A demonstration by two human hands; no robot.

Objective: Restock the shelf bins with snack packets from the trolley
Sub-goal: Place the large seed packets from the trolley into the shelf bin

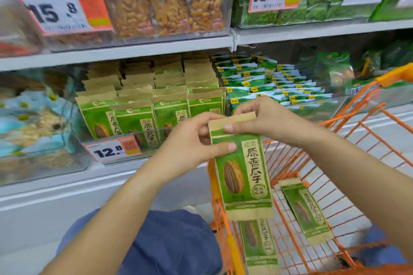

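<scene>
Green-and-kraft packet [242, 169]: held upright dead centre, above the trolley's near corner, sunflower seed printed on its face.
Left hand [196, 140]: at 9 o'clock of the packet, thumb pinching across the green band, fingers curled behind the top edge, a firm hold.
Right hand [266, 118]: at 1 o'clock, thumb on the front and fingers curled over the brown top strip, gripping the same packet.
Trolley [366, 136]: orange wire basket at 4 o'clock, its handle bar up at 2 o'clock with a yellow grip.
Packets in trolley: one lying flat at 5 o'clock [306, 210], another directly below the held one [259, 243], both the same green print.
Target bin [143, 118]: clear-fronted, at 10 o'clock, rows of matching green-and-kraft packets standing upright and packed tight.
Price tag [112, 150]: white and orange, reading 12.8, on the bin's front lip.
Neighbour bin [268, 82]: at 12 o'clock, green-and-white sachets stacked in overlapping rows.
Upper shelf [134, 51]: pale grey metal ledge; above it clear bins of golden snacks and dark green bags, each with a 15.8 tag.
Far left: blurred bin of pale blue packs at 9 o'clock.
Below: blue trousers at 6 o'clock.
</scene>
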